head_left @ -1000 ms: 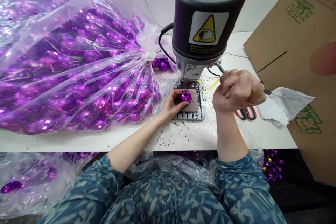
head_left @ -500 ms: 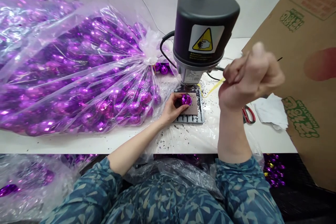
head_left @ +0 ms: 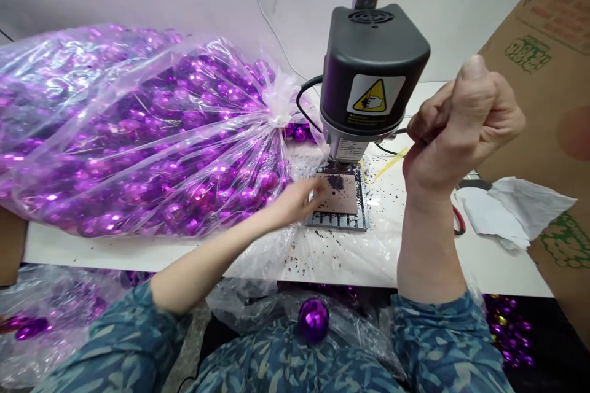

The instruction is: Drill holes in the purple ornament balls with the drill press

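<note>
A black drill press [head_left: 375, 67] with a yellow hand-warning sticker stands over a slotted metal base [head_left: 343, 221]. On that base lies a flat tan board [head_left: 345, 196] with a small hole and a heap of dark shavings. My left hand [head_left: 295, 202], smeared by motion, is at the board's left edge, fingers apart and holding nothing. Over my lap is a shiny purple faceted ball [head_left: 313, 319], touched by neither hand. My right hand [head_left: 465, 126] is raised in a fist round the press's lever, whose thin rod [head_left: 402, 131] shows beside my fingers.
A big clear bag of purple balls [head_left: 184, 135] fills the table's left side. To the right lie crumpled white paper [head_left: 511, 212], red-handled scissors [head_left: 458, 221] and a cardboard box [head_left: 553, 104]. Loose purple balls [head_left: 509, 331] sit below the table at right.
My left hand has let go of the purple ball and drawn back left. The ball has gone from the board to above my lap. My right hand stays closed on the lever.
</note>
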The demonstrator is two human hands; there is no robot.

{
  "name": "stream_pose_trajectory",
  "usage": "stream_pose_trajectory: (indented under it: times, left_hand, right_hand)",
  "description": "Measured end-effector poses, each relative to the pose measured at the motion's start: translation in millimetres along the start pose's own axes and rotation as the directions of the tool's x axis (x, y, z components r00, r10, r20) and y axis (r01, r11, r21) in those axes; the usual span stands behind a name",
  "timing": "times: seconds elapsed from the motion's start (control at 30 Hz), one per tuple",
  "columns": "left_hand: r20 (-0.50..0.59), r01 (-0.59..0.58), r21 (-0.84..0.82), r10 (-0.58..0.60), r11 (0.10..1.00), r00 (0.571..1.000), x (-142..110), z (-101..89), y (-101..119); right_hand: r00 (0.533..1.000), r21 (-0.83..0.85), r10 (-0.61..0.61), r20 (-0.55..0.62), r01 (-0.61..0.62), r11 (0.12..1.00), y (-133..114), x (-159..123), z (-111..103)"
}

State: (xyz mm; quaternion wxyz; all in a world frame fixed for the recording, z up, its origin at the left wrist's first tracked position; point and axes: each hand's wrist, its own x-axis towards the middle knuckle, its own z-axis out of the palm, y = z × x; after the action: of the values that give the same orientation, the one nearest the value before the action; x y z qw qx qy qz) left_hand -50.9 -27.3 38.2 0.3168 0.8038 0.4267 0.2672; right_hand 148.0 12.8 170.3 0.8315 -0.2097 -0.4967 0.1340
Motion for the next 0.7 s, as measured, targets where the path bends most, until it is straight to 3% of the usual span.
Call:
stream_pose_trajectory:
  times: [0.07,0.1,0.13,0.2,0.27,0.47,0.6,0.7]
  left_hand:
    - [-0.261,0.161,0.153,-0.117,0.975,0.958,53.6,-10.7,-27.3]
    - [-0.33,0.278,0.193,-0.205,0.941,0.922,79.3,-15.0,-39.3]
    - [-0.38,0.384,0.195,-0.292,0.902,0.878,102.2,-18.3,-49.7]
    - [-0.413,0.442,0.177,-0.341,0.879,0.844,136.4,-21.0,-65.1]
    - [-0.438,0.467,0.146,-0.366,0.872,0.821,154.8,-19.5,-75.2]
    - [-0.484,0.512,0.071,-0.419,0.856,0.768,164.1,-12.2,-90.6]
    - [-0.513,0.531,0.018,-0.448,0.847,0.732,162.4,-12.4,-90.6]
    - [-0.518,0.511,-0.012,-0.442,0.86,0.732,155.9,-15.0,-85.1]
  right_hand:
    - [1.0,0.014,-0.008,-0.001,0.008,1.0,1.4,0.4,0.0]
    - [1.0,0.009,-0.013,0.003,0.013,1.0,1.9,0.5,-0.3]
    - [1.0,0.001,-0.018,0.006,0.018,1.0,2.2,0.4,-0.8]
    - [1.0,-0.021,-0.019,0.017,0.02,1.0,2.3,-0.2,-2.2]
    - [1.0,-0.047,-0.018,0.02,0.019,0.999,1.9,-1.0,-3.5]
    - [1.0,-0.103,-0.002,0.031,0.005,0.995,2.0,-2.8,-5.1]
    - [0.999,-0.068,0.01,0.036,-0.007,0.998,3.2,-2.8,-5.8]
    - [0.999,-0.021,0.007,0.045,-0.006,1.0,3.3,-2.9,-6.5]
